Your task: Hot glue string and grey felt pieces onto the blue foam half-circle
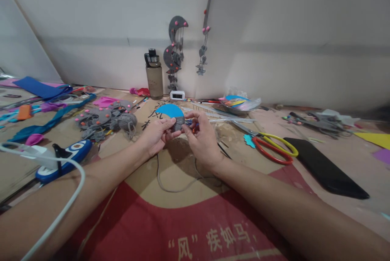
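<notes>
A curved piece of blue card (171, 110) is held in the middle of the view, its right end wound with grey yarn (178, 122). My left hand (159, 135) is closed on the card's lower edge, thumb on top at the wound part. My right hand (201, 137) pinches at the right side of the winding, fingers curled against the yarn; something blue and orange shows behind its fingers, too small to name. A loose strand of yarn (173, 191) loops down onto the cardboard below both hands.
Scissors (271, 147) with red and yellow handles and a black phone (327, 167) lie right. To the left are grey yarn-wrapped shapes (94, 118), a yarn ball (127, 121) and a blue-and-white power strip (68, 159). A bottle (154, 78) and small clock (177, 95) stand behind. A white cable (77, 188) crosses my left forearm.
</notes>
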The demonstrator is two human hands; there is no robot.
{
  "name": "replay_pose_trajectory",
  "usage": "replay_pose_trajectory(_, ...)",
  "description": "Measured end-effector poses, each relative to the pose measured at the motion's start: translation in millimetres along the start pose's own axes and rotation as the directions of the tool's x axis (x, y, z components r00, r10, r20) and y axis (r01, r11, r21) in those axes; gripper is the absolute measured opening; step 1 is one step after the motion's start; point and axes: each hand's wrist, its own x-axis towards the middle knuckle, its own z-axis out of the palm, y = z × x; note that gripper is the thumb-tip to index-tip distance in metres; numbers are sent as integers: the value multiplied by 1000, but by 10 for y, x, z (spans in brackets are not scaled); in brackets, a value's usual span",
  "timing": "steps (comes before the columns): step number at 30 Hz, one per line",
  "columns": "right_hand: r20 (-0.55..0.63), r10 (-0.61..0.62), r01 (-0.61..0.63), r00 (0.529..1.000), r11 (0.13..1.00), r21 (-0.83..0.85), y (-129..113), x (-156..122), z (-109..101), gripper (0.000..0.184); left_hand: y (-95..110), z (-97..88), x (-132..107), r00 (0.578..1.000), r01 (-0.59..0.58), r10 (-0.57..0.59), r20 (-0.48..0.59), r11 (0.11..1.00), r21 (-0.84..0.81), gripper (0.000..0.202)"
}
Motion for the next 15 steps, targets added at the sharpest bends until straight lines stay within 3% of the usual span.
replay_pose_trajectory(15,12,22,-22,1000,1000,12,6,-5,0,21,-23,-8,-2,1000,-20,20,2,1000,8,8)
